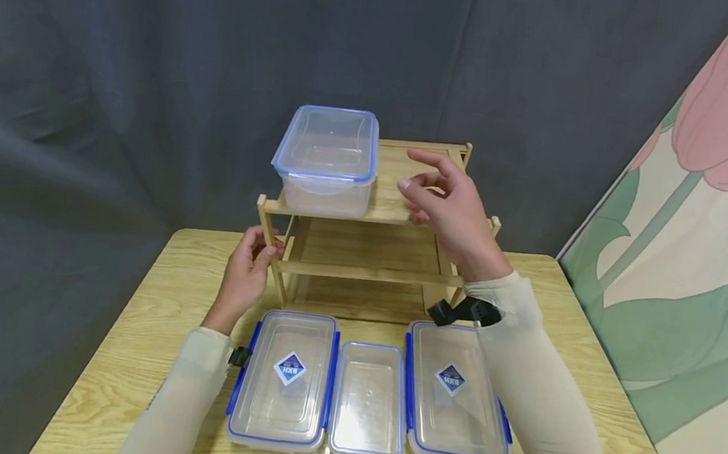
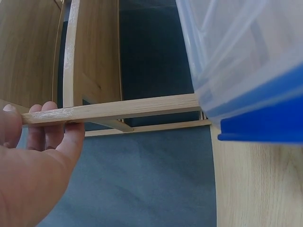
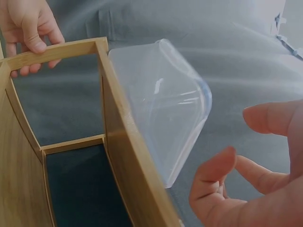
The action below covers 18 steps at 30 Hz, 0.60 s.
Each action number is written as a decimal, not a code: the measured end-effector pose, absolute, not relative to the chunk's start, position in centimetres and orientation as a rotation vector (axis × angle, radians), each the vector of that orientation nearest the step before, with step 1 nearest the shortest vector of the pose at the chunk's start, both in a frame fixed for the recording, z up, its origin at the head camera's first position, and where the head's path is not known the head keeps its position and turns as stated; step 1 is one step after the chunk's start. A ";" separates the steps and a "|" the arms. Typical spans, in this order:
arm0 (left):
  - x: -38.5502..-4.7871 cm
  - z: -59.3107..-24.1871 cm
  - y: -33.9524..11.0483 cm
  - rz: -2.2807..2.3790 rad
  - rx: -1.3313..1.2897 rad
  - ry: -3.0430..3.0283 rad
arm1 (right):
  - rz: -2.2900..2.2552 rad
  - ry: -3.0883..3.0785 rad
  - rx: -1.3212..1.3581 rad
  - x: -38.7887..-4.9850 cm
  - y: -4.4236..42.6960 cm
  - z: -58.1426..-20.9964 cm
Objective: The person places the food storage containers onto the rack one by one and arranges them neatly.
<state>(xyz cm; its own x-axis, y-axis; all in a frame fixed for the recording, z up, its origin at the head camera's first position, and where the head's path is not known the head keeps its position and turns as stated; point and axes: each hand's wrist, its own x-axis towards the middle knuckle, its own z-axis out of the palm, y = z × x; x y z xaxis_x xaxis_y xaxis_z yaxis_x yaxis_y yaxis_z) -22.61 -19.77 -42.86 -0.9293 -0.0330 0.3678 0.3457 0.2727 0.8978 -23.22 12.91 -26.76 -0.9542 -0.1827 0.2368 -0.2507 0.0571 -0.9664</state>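
Note:
A wooden shelf rack (image 1: 369, 273) with several tiers stands at the back of the table. On the left of its top tier sits a clear, open plastic container (image 1: 326, 195) with a light blue rim. My left hand (image 1: 248, 271) grips the rack's left front post, and the left wrist view shows the fingers and thumb round that wooden bar (image 2: 137, 108). Above the top tier, right of the container, hovers my right hand (image 1: 454, 210). Its fingers are loosely bent and hold nothing, and the right wrist view shows a gap between it and the container (image 3: 161, 104).
On the table before the rack lie two lidded containers with blue clips, one at left (image 1: 287, 413) and one at right (image 1: 459, 430). Between them stands a smaller clear container (image 1: 370, 403). A dark curtain (image 1: 222, 60) hangs behind; a tulip-painted panel (image 1: 694, 288) stands at right.

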 end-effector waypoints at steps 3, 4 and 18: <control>-22.5 -42.7 -19.9 -1.696 -0.283 -2.241 | 2.078 -2.238 0.487 -22.5 13.3 -26.8; -22.5 -42.7 -20.0 -1.694 -0.282 -2.243 | 2.070 -2.244 0.493 -22.2 13.4 -26.8; -22.6 -42.7 -19.6 -1.713 -0.284 -2.239 | 2.080 -2.216 0.512 -18.6 16.1 -28.6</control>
